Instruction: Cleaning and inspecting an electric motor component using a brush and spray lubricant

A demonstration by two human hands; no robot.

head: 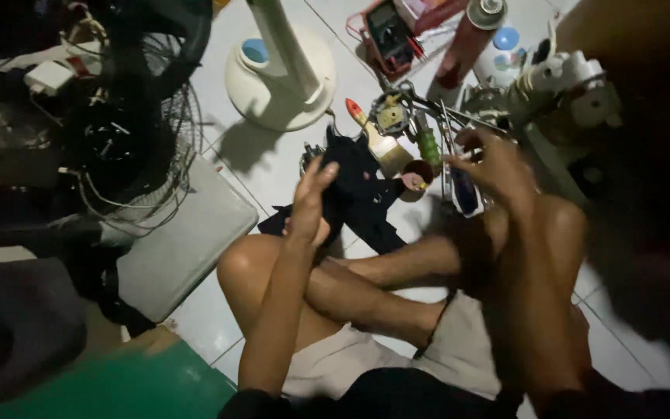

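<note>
I sit cross-legged on a white tiled floor. My left hand [309,203] grips a dark cloth [362,194] that hangs above my knee. My right hand [492,161] reaches into a pile of tools, its fingers pinched around a thin light tool whose kind I cannot tell. Close to it lie a green-handled screwdriver [429,146], a paintbrush [378,140] with a red and yellow handle, and a small round motor part [390,114]. A small dark cup [415,178] stands between my hands.
A white fan base [273,85] with its pole stands ahead. A black fan grille [129,116] with wires fills the left, above a grey lid [184,240]. A multimeter [391,35], a spray can [467,39] and a white fan motor housing [564,89] lie at the back right.
</note>
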